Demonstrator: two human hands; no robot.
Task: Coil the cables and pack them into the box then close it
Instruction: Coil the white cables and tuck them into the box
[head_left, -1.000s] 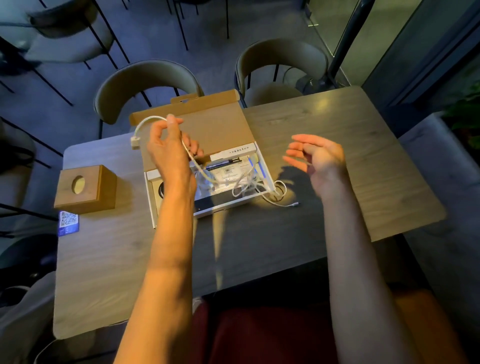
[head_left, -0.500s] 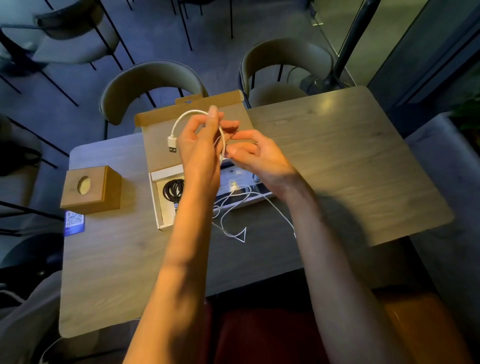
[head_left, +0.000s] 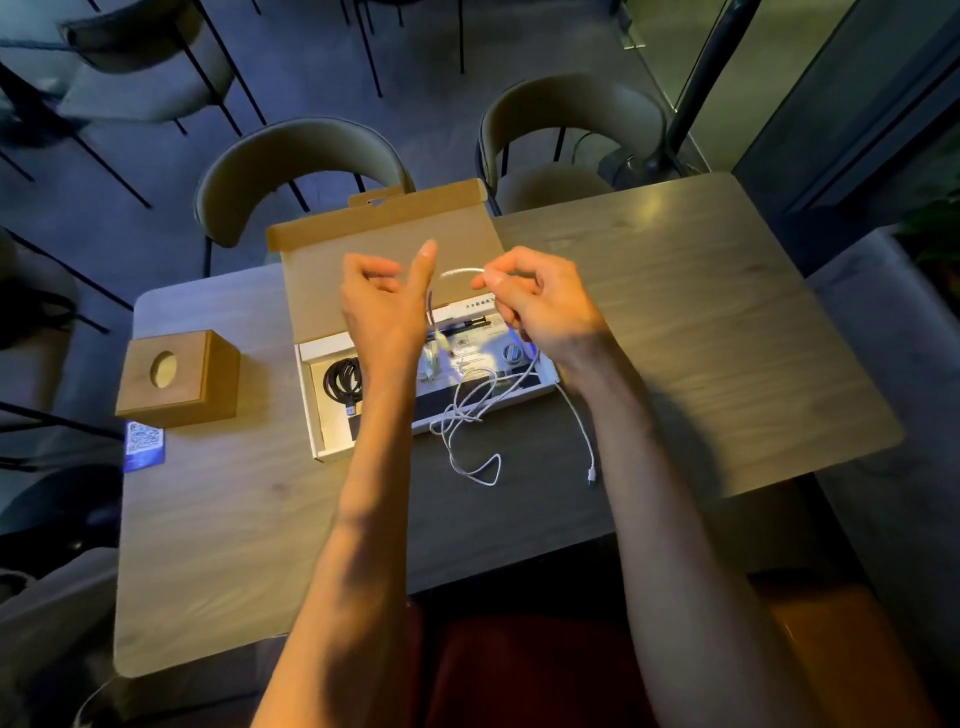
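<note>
Desk: What is the setting?
Photographer: A wooden table (head_left: 675, 322) in a dim room, with two curved-back chairs (head_left: 291, 156) pushed up to its far edge, seen from above over a person's bare forearms.
Desk: And on the left?
Photographer: A wooden block (head_left: 176, 374) with a round hole in its top, and a blue card (head_left: 144, 446) lying just beside its near corner.
Desk: The box?
Photographer: The box (head_left: 319, 415) lies open mid-table, its brown lid (head_left: 363, 260) folded back toward the chairs. A black cable (head_left: 343, 379) sits coiled in the left compartment.
Desk: The hands?
Photographer: Both are raised above the box. The left hand (head_left: 384, 306) has its fingers curled and its thumb pointing up. The white cable (head_left: 464, 413) drops past that thumb, but whether the hand actually grips it cannot be told. The right hand (head_left: 540, 306) pinches the white cable between thumb and fingertips, and a short arc of it bridges the two hands.
Desk: The rest of that cable?
Photographer: Loose and tangled, it trails over the box's near wall onto the table. One plug (head_left: 591, 475) lies on the wood beside the right forearm.
</note>
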